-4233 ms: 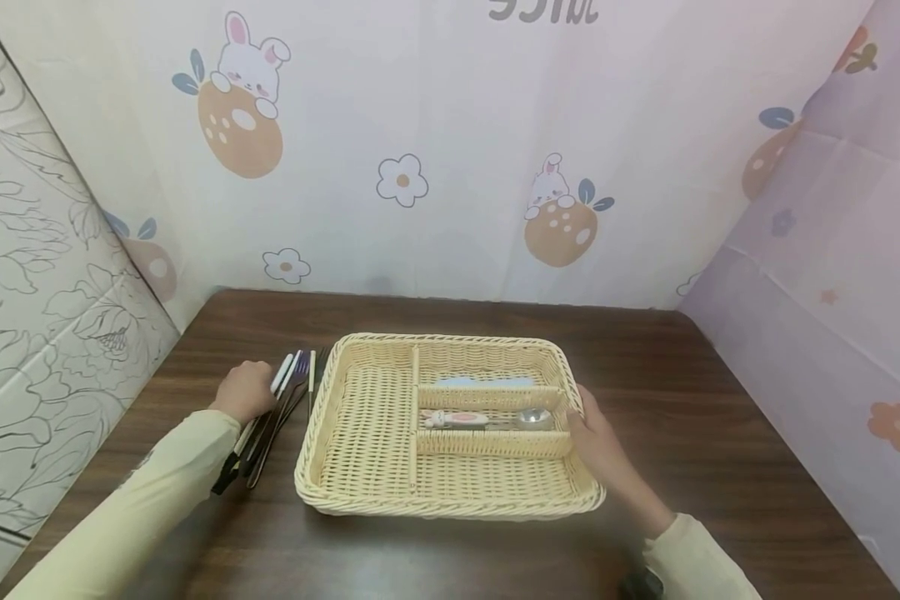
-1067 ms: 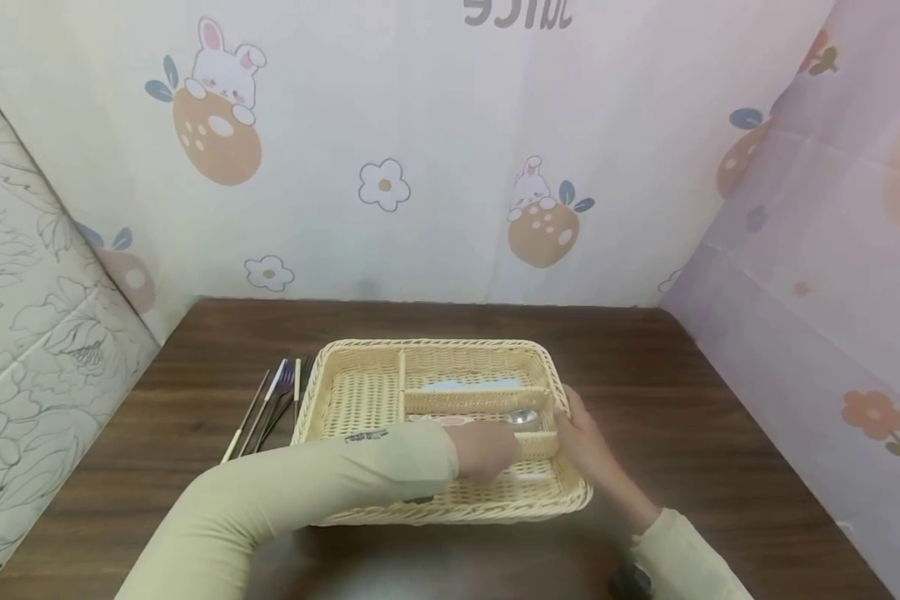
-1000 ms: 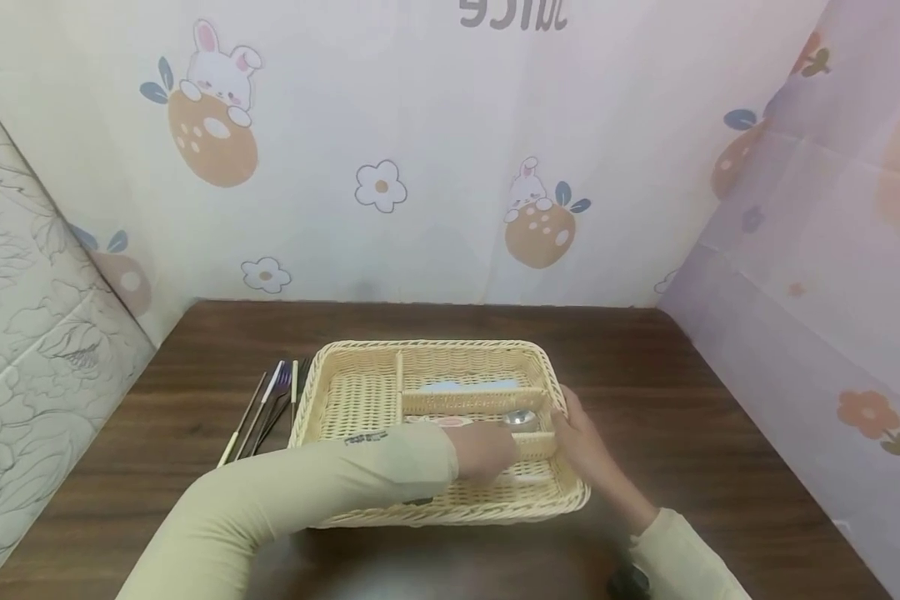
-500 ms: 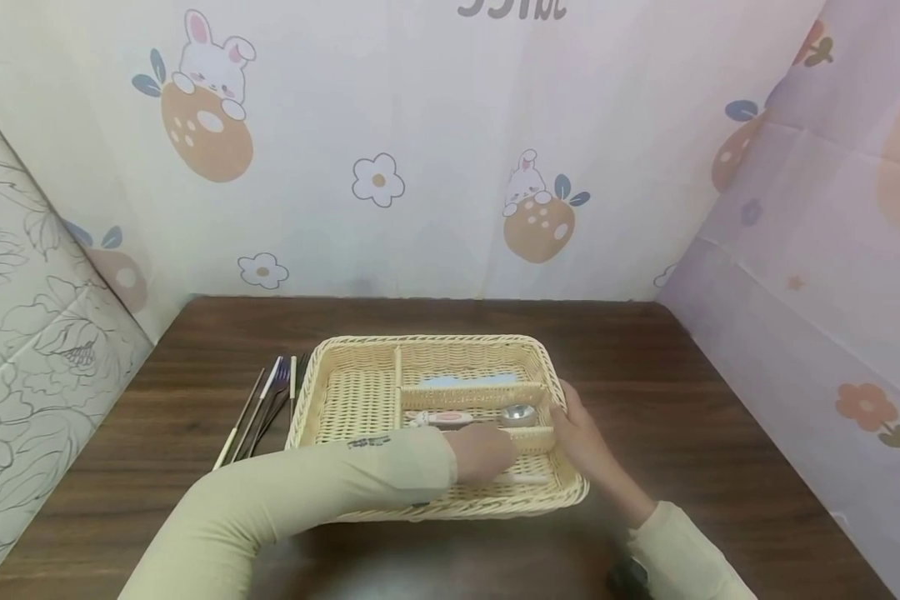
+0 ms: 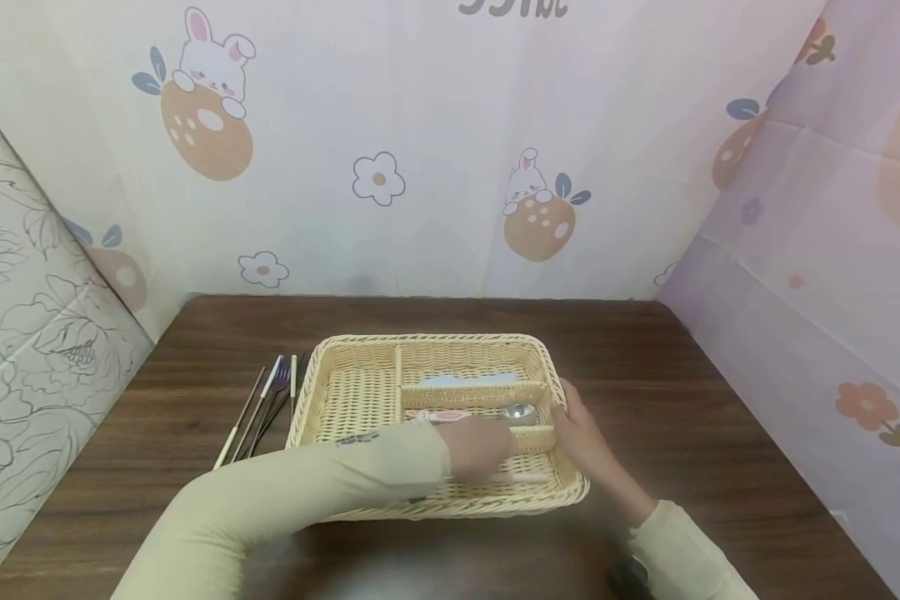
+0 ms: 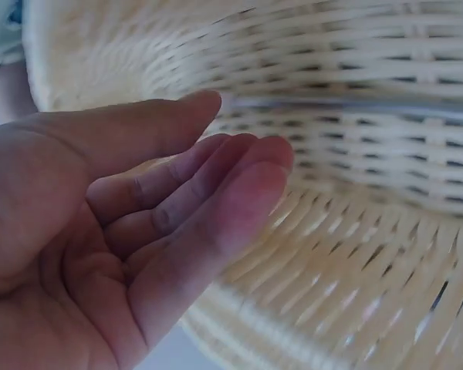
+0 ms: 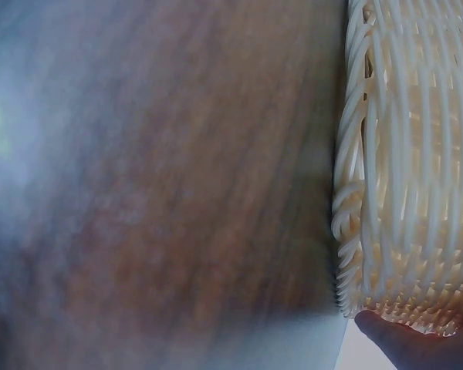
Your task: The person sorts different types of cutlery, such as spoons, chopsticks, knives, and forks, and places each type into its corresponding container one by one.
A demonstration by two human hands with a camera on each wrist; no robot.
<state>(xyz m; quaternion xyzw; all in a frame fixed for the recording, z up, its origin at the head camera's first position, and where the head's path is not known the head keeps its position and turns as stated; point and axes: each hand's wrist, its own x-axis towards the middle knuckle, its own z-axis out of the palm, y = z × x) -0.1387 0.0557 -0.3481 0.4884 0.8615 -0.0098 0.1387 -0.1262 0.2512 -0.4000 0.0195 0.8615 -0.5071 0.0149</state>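
A cream woven cutlery basket (image 5: 360, 400) with several compartments stands on the table. My right hand (image 5: 585, 429) grips its right rim, thumb on the edge in the right wrist view. My left hand (image 5: 482, 450) is inside the front right compartment, thumb and fingers loosely bent and apart in the left wrist view (image 6: 139, 208). Just beyond the thumb tip lies a slim pale rod-like piece of cutlery (image 6: 355, 104) on the basket floor; its white end (image 5: 528, 478) shows in the head view. The middle compartment holds a spoon (image 5: 519, 413) with a rabbit handle.
Several slim forks and other long cutlery pieces (image 5: 270, 400) lie on the dark wooden table (image 5: 630, 358) left of the basket. A light blue item (image 5: 468, 379) lies in the back right compartment. Patterned cloth walls stand behind and at both sides.
My left hand has gone from the cutlery at the left into the basket's front compartment, where a slim pale piece now lies. My right hand has kept its grip on the rim.
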